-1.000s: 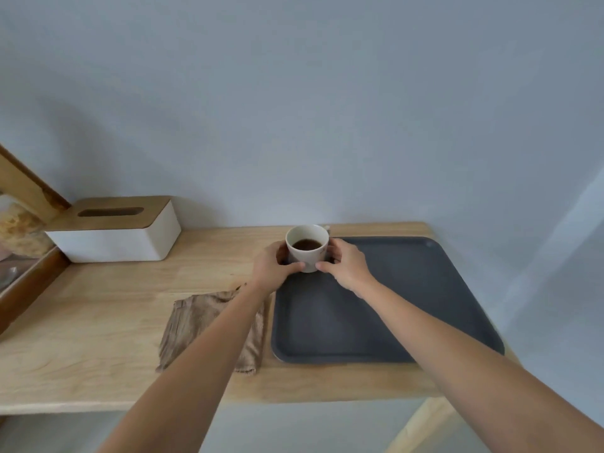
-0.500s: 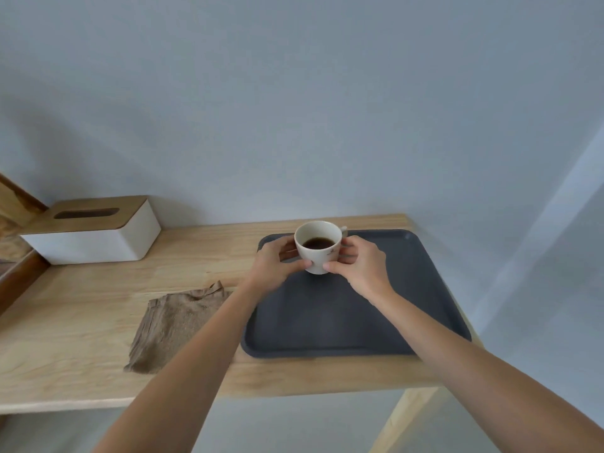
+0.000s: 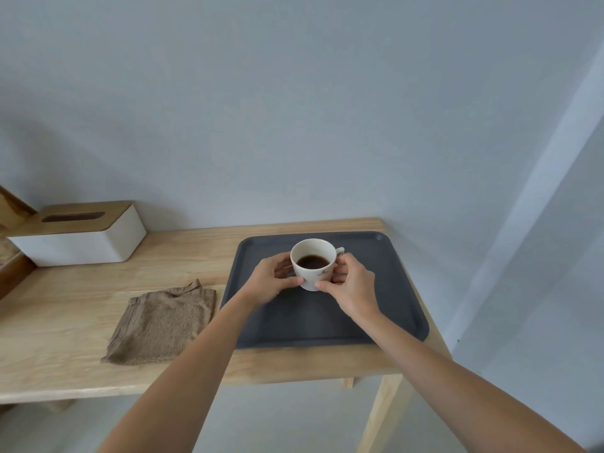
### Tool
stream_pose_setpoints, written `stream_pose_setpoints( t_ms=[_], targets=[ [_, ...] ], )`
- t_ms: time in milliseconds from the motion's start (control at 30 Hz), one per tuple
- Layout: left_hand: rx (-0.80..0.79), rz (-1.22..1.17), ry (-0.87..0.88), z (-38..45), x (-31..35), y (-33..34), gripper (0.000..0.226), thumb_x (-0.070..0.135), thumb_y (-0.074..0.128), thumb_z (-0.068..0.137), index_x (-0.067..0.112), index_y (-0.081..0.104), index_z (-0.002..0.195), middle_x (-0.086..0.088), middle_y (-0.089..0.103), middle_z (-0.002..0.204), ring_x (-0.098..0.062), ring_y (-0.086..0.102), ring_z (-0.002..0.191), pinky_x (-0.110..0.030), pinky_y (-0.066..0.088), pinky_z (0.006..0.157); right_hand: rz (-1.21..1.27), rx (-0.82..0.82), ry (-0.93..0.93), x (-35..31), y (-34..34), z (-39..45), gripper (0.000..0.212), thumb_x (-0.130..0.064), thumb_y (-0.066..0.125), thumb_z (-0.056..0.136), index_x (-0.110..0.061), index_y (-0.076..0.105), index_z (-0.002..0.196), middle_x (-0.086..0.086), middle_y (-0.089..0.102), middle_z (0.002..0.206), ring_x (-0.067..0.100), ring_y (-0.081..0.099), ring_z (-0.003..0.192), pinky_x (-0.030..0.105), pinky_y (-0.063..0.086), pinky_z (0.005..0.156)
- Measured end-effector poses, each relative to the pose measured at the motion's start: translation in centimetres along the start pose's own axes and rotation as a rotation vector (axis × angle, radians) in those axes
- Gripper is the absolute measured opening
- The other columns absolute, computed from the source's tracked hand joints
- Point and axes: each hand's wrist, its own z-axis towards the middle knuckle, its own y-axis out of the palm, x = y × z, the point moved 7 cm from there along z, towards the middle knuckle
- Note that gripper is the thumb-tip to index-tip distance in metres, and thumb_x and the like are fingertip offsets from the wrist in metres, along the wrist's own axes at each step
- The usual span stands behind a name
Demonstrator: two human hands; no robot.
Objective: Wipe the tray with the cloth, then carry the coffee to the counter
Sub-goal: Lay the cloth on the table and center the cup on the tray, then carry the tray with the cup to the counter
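Note:
A white coffee cup (image 3: 314,274) with dark coffee inside is over the rear middle of the dark grey tray (image 3: 389,308), its handle pointing right. My left hand (image 3: 269,282) grips the cup's left side and my right hand (image 3: 351,286) grips its right side. Whether the cup rests on the tray or hovers just above it, I cannot tell. A folded brown cloth (image 3: 161,326) lies flat on the wooden table (image 3: 81,299), just left of the tray.
A white tissue box (image 3: 81,238) with a wooden lid stands at the back left against the pale wall. A wooden frame edge (image 3: 13,273) borders the far left. The table's right edge and leg (image 3: 379,413) are close to the tray.
Both hands have carried the cup from the tray's back left corner to over its rear middle. The view has shifted, so the table contents sit further left than before.

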Motion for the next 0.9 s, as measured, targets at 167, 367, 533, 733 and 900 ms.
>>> stream_pose_setpoints(
  t_ms=[167,367,533,733,900],
  targets=[
    [0.077,0.404,-0.046,-0.3,-0.3,-1.5,0.072,0.010,0.072,0.079,0.017,0.039,0.143,-0.003,0.047,0.146,-0.019,0.041,0.136,-0.038,0.032,0.115,-0.162,-0.019,-0.014,-0.3,-1.7,0.2,0.047,-0.017,0.082,0.072,-0.015,0.061,0.114,-0.004,0.069,0.095,0.010,0.062,0.086,0.022,0.048,0.083],
    [0.414,0.879,-0.233,-2.4,-2.5,-8.3,0.042,0.020,0.045,0.096,0.004,0.044,0.134,-0.024,0.043,0.135,-0.040,0.041,0.124,-0.049,0.040,0.100,-0.709,0.206,0.093,3.8,-8.8,0.9,0.036,-0.020,0.054,0.094,-0.013,0.052,0.129,0.017,0.055,0.125,0.039,0.048,0.114,0.045,0.044,0.092],
    [0.419,0.908,-0.209,-2.7,-3.6,-8.4,0.029,0.017,0.037,0.099,0.000,0.050,0.120,-0.022,0.048,0.114,-0.038,0.056,0.085,-0.044,0.047,0.072,-0.744,0.126,0.162,5.7,-8.7,0.0,0.034,-0.013,0.042,0.099,-0.009,0.047,0.133,0.016,0.053,0.115,0.035,0.061,0.092,0.036,0.046,0.071],
    [0.406,0.808,-0.128,-1.5,-3.1,-7.7,0.020,0.011,0.037,0.098,0.000,0.053,0.099,-0.023,0.048,0.109,-0.029,0.046,0.075,-0.039,0.043,0.072,-0.720,0.198,0.258,6.2,-10.0,-1.7,0.029,-0.004,0.041,0.096,-0.005,0.054,0.122,0.016,0.051,0.108,0.038,0.061,0.088,0.039,0.047,0.072],
    [0.321,0.778,-0.033,0.6,-0.1,-4.1,0.030,0.010,0.037,0.098,-0.005,0.052,0.121,-0.027,0.047,0.118,-0.038,0.050,0.091,-0.039,0.038,0.079,-0.694,0.304,0.335,6.9,-14.0,-4.9,0.028,-0.008,0.038,0.098,-0.006,0.057,0.119,0.014,0.049,0.103,0.037,0.058,0.087,0.043,0.049,0.077]
  ],
)
